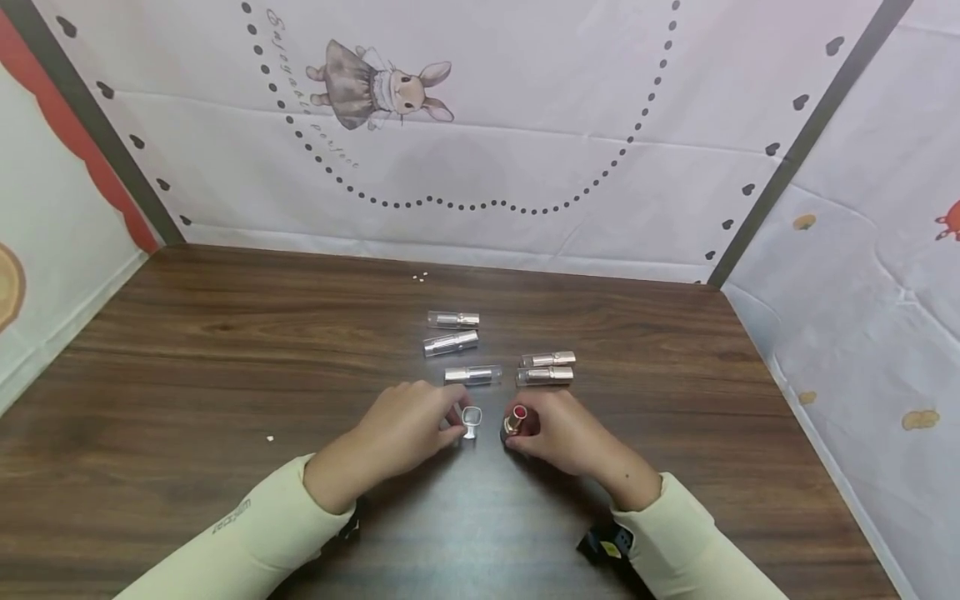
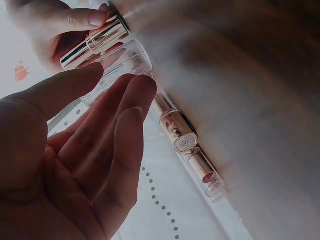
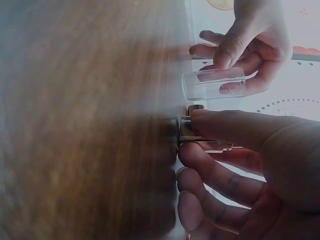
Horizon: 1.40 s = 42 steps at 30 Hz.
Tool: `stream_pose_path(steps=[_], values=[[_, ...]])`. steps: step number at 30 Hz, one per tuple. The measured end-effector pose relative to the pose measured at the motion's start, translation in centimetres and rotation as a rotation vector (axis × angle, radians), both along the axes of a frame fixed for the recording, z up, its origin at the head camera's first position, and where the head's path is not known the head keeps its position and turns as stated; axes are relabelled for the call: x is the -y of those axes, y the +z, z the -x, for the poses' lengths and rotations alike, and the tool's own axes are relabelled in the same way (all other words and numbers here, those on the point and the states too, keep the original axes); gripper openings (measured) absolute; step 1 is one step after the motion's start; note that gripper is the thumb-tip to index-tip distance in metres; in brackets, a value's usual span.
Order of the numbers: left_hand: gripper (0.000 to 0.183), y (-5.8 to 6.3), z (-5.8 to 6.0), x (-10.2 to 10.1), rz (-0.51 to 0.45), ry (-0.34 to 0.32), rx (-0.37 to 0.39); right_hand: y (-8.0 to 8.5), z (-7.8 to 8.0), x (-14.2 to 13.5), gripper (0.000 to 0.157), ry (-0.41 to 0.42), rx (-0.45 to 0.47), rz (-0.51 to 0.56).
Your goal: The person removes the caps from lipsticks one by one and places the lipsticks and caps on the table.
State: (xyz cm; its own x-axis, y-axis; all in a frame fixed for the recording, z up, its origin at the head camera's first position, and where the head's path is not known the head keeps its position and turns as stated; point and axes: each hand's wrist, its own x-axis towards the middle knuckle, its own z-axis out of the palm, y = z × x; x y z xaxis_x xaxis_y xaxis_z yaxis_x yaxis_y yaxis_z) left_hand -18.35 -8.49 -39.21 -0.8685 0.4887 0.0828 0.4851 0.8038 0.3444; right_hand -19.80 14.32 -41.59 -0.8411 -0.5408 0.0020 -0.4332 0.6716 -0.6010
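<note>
In the head view, my left hand (image 1: 408, 429) pinches a clear lipstick cap (image 1: 471, 419) standing upright on the table. The right wrist view shows the thumb against one side of that transparent cap (image 3: 212, 84), with fingers visible behind it. Just to the right, my right hand (image 1: 566, 429) grips the base of an uncapped gold lipstick (image 1: 515, 419), its red tip upward. In the left wrist view, the gold lipstick tube (image 2: 97, 42) is close beside the cap, apart from it in the head view. The right thumb and index finger are on its base.
Beyond my hands lie several capped lipsticks: one nearest lipstick (image 1: 472, 375), two farther left, and a pair (image 1: 545, 375) on the right. Small white bits (image 1: 421, 277) dot the brown table (image 1: 225, 358). Printed cloth walls (image 1: 480, 167) enclose its back and sides.
</note>
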Motion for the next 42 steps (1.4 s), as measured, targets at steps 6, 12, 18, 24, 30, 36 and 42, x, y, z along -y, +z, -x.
stream_pose_path(steps=[6,12,18,24,30,36,42], values=[[0.018,0.3,0.2,0.0,0.007,-0.013,-0.007,0.5,0.2,0.0,0.016,-0.004,-0.019,-0.014],[0.019,0.5,0.4,0.2,-0.006,-0.023,-0.022,0.8,0.4,0.1,0.018,-0.007,-0.046,-0.023],[0.02,0.5,0.5,0.1,-0.011,-0.028,-0.02,1.0,0.4,0.0,0.012,0.004,-0.061,-0.03],[0.019,0.5,0.4,0.0,0.009,-0.014,-0.018,1.1,0.3,-0.1,0.011,0.006,-0.058,-0.029],[0.021,0.5,0.2,0.1,0.025,-0.015,-0.035,1.6,0.2,-0.1,0.02,-0.011,-0.023,-0.069],[0.02,0.1,0.1,0.4,0.028,-0.017,-0.061,2.3,0.3,-0.6,0.038,-0.024,-0.027,-0.144],[0.02,-0.2,-0.2,0.2,0.048,-0.017,-0.003,2.5,0.6,-1.2,0.033,-0.12,-0.046,-0.154]])
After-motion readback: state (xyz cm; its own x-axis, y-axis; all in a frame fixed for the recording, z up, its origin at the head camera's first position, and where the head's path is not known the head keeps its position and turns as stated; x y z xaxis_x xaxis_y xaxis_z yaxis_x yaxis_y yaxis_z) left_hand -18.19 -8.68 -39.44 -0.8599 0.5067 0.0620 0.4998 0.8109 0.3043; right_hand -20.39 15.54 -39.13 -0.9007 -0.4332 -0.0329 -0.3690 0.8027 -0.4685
